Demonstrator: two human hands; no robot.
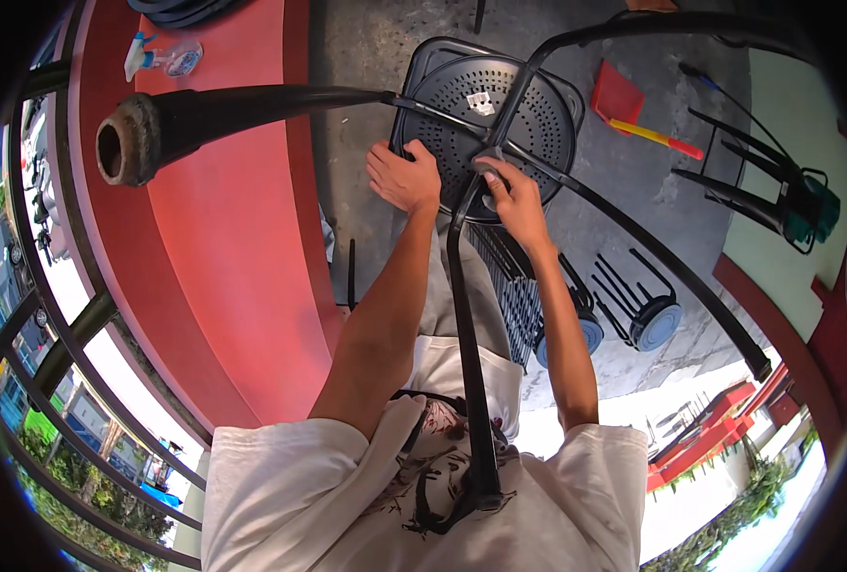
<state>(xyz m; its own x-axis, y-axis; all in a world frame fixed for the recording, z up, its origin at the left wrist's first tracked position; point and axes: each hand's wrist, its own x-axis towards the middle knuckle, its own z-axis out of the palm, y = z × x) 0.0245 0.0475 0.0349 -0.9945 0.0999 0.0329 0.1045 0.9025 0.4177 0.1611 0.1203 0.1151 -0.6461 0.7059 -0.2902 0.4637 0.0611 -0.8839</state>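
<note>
Directly in front of the person, a black metal stool point(471, 133) is upturned above the grey floor point(366, 86), legs splayed towards the camera. The left hand point(406, 176) is closed over the seat's near left edge, fingers outside, thumb inside; the right hand point(514, 195) pinches a grey cloth point(489, 158) against the tubing near where the legs cross. If the left hand's hold slackened while the right pushed, the stool could well twist — one leg lies over the white shirt point(280, 477) and might jab the chest, another might knock the spray bottle point(180, 59) on the red ledge point(233, 219). A white label point(480, 102) sits on the perforated seat, its dark marks too small to read.
</note>
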